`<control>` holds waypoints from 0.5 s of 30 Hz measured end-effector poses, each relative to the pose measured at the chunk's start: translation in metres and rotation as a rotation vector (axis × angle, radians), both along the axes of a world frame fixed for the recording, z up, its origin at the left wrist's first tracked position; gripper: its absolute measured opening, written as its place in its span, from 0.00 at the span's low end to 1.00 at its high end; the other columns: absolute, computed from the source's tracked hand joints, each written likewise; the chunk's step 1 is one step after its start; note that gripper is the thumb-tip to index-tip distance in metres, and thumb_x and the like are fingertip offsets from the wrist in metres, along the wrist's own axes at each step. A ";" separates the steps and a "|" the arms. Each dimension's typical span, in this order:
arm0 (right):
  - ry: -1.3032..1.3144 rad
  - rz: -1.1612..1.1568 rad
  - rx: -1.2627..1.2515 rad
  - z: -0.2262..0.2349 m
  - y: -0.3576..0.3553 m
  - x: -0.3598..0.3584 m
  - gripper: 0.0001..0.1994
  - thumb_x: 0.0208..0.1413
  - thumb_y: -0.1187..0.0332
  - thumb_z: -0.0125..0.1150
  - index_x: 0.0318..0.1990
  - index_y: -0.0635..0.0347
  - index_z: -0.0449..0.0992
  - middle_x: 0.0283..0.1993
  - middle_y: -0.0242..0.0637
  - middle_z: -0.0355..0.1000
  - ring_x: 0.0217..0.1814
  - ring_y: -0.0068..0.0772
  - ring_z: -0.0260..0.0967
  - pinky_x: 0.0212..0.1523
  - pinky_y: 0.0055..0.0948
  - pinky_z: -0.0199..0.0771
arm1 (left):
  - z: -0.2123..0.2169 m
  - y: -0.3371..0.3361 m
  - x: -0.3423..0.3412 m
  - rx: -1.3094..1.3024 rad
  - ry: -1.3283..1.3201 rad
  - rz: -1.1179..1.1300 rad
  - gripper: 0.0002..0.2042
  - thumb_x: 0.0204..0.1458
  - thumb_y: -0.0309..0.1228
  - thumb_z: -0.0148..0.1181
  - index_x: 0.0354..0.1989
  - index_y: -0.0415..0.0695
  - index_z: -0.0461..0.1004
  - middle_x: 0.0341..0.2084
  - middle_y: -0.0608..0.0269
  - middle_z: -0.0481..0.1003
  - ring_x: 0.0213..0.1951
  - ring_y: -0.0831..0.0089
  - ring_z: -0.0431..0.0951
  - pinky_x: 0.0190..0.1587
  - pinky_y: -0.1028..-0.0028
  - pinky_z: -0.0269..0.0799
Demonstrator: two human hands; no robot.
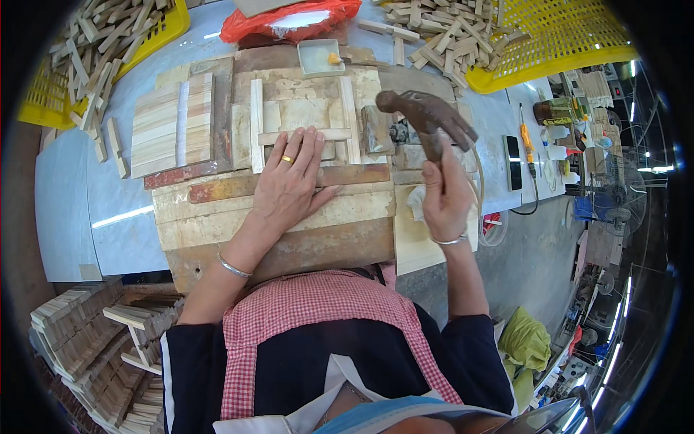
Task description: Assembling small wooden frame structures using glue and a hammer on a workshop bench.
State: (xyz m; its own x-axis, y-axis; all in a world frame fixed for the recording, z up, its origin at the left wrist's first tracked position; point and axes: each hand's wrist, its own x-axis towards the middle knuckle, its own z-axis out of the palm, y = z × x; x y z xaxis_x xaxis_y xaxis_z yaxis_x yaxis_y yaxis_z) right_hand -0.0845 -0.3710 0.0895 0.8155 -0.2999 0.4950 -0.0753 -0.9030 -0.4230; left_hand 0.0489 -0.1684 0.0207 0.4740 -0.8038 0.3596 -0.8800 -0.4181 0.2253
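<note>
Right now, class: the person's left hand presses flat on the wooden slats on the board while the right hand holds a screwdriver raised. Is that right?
Not quite. The right hand holds a hammer raised, not a screwdriver. The left hand does press flat on the wooden slats, as the head view shows.

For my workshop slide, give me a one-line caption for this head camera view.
Left hand presses wooden slats flat on a worn board while the right hand raises a hammer.

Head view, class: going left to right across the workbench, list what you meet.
Stack of wooden slats → left hand flat on the wooden frame → right hand holding a hammer → black phone.
</note>
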 end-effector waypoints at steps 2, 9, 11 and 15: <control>0.077 0.095 -0.086 -0.012 0.008 0.003 0.17 0.57 0.73 0.57 0.54 0.66 0.69 0.41 0.52 0.74 0.41 0.48 0.74 0.40 0.34 0.74 | 0.003 0.001 -0.002 0.012 -0.001 -0.001 0.39 0.48 0.49 0.60 0.60 0.31 0.60 0.57 0.46 0.63 0.60 0.54 0.62 0.65 0.58 0.53; 0.008 0.096 -0.032 -0.010 0.007 0.008 0.20 0.55 0.72 0.57 0.56 0.66 0.66 0.31 0.47 0.69 0.27 0.49 0.70 0.26 0.40 0.70 | 0.002 0.002 -0.001 0.023 -0.004 0.004 0.39 0.47 0.50 0.60 0.61 0.31 0.59 0.58 0.46 0.63 0.60 0.53 0.62 0.65 0.58 0.53; -0.039 0.086 0.018 -0.021 0.014 0.007 0.20 0.56 0.72 0.57 0.55 0.68 0.66 0.31 0.47 0.69 0.27 0.49 0.70 0.25 0.40 0.69 | 0.000 0.004 -0.004 0.019 -0.003 0.013 0.40 0.47 0.49 0.60 0.61 0.30 0.58 0.58 0.45 0.62 0.60 0.53 0.62 0.66 0.58 0.53; 0.176 0.117 -0.086 -0.037 0.010 0.013 0.18 0.56 0.71 0.56 0.54 0.66 0.68 0.30 0.47 0.69 0.27 0.48 0.70 0.26 0.40 0.70 | 0.000 0.000 -0.002 0.009 0.003 0.004 0.40 0.46 0.49 0.60 0.61 0.29 0.57 0.59 0.43 0.61 0.62 0.52 0.60 0.66 0.57 0.52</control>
